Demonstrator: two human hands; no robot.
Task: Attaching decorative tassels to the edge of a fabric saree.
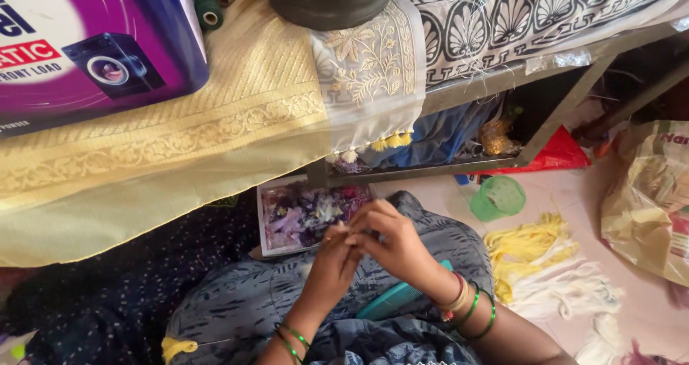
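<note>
We see purple detergent box (pixel 93 45) top left, resting on yellow embroidered cloth (pixel 179 142) draped over table edge. Below it, dark dotted fabric (pixel 108 300). Centre: our left hand (pixel 331 261) and right hand (pixel 391 243) meet fingertip to fingertip above lap, fingers pinched together on something too small to tell. Tray of purple and white scraps (pixel 305 214) just behind hands. Teal comb (pixel 395 300) under right wrist. Right: green cup (pixel 497 198), yellow and white thread bundles (pixel 545 264) on floor.
</note>
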